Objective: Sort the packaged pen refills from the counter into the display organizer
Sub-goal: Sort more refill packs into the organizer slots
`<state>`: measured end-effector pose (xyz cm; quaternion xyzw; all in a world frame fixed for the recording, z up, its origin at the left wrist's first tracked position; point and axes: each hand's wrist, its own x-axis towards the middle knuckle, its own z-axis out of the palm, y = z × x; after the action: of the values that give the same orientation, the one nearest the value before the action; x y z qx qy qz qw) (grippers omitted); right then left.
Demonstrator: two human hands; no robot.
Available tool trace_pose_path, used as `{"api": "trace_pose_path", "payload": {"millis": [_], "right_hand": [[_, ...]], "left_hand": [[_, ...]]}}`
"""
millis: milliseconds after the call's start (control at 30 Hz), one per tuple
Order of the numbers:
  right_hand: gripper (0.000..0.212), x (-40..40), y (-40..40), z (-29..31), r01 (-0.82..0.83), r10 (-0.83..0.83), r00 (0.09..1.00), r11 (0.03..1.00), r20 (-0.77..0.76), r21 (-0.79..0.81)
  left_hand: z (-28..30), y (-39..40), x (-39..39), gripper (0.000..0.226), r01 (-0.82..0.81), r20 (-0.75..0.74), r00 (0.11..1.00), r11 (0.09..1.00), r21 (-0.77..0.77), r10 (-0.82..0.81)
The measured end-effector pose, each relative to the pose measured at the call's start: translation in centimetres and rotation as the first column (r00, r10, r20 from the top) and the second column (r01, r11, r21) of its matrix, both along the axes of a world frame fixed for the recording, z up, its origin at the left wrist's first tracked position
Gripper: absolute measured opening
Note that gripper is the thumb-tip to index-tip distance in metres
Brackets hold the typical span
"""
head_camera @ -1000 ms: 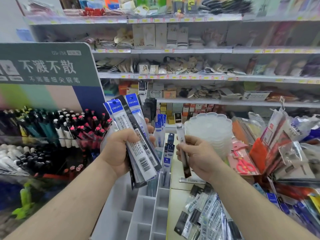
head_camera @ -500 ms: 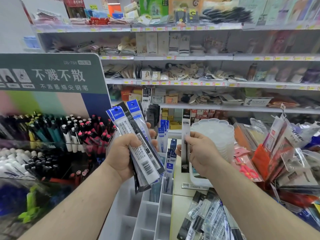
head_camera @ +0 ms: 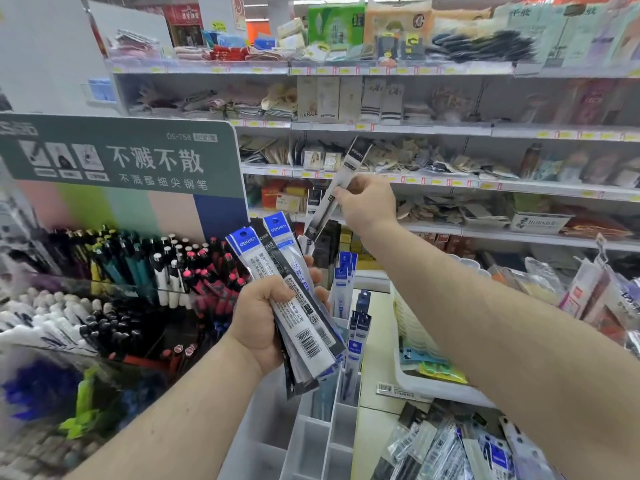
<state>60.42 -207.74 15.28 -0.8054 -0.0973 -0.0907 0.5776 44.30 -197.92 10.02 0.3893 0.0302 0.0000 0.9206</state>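
I saw left hand point(head_camera: 259, 323) gripping a refill bundle point(head_camera: 294, 306); right hand point(head_camera: 367, 202) pinched one black refill pack point(head_camera: 332, 199) above the organizer point(head_camera: 311, 441).

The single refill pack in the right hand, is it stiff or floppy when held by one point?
The pack probably stays fairly stiff: pinched near mid-length by the right hand, it shows no droop. Likely light. Its glossy sleeve may slip.

Lower part of the refill bundle point(head_camera: 301, 327) covered by the left hand point(head_camera: 258, 327), loose refill pile point(head_camera: 450, 448) cut off by the bottom edge, top-shelf goods point(head_camera: 485, 43) blurred
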Motion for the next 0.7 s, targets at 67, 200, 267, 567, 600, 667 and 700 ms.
{"api": "trace_pose_path", "payload": {"millis": [67, 200, 267, 567, 600, 667, 700], "right_hand": [[0.013, 0.8, 0.9, -0.3, -0.012, 0.015, 1.000, 0.991, 0.026, -0.134], [0.006, 1.4, 2.6, -0.7, -0.028, 0.029, 1.000, 0.940, -0.003, -0.340], [0.004, 1.8, 3.2, -1.3, 0.001, -0.017, 0.999, 0.892, -0.030, -0.452], [0.033, 1.6, 3.9, -2.0, -0.058, -0.030, 0.993, 0.716, -0.114, -0.695], [0.032, 1.3, 3.6, -1.6, -0.055, -0.020, 0.994, 0.743, -0.104, -0.667], [0.023, 0.2, 2.4, -0.8, -0.052, 0.021, 0.998, 0.864, -0.066, -0.500], [0.020, -0.7, 1.4, -0.4, -0.068, 0.053, 0.997, 0.932, -0.051, -0.357]], "left_hand": [[0.0, 0.0, 0.1, 0.056, 0.004, -0.005, 1.000, 1.000, -0.003, -0.004], [-0.1, -0.1, 0.3, 0.058, 0.010, -0.033, 0.999, 0.999, 0.040, -0.009], [-0.2, -0.1, 0.3, 0.057, 0.028, -0.044, 0.999, 0.999, 0.040, -0.026], [-0.1, -0.5, 0.0, 0.050, 0.072, -0.072, 0.995, 0.993, 0.090, -0.066], [-0.1, -0.6, -0.1, 0.048, 0.078, -0.069, 0.995, 0.990, 0.115, -0.071], [-0.2, -0.8, -0.2, 0.043, 0.089, -0.068, 0.995, 0.979, 0.186, -0.077], [-0.3, -0.8, -0.2, 0.041, 0.089, -0.068, 0.995, 0.973, 0.215, -0.076]]}}
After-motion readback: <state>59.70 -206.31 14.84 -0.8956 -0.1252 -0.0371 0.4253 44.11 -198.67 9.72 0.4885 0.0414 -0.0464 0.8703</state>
